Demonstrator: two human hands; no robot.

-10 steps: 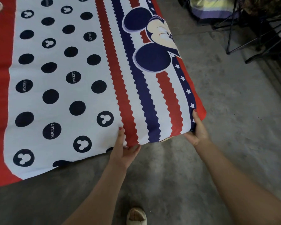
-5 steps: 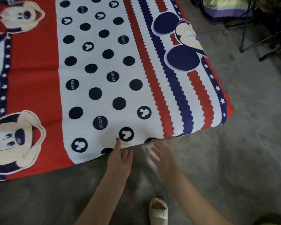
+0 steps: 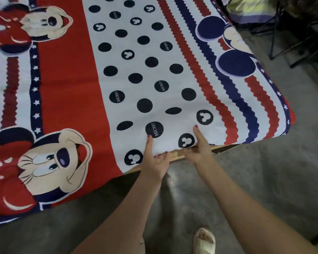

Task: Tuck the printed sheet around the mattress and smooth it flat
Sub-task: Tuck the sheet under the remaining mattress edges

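At the mattress's near edge: left hand [image 3: 155, 162] and right hand [image 3: 200, 149], thumbs laid on top, fingers [image 3: 162, 155] curled under, gripping the printed sheet [image 3: 136, 70] hem. Tan mattress [image 3: 178, 155] edge shows between them. Beyond: sheet spread flat. Below: concrete floor [image 3: 264, 180], sandalled foot [image 3: 204, 241].
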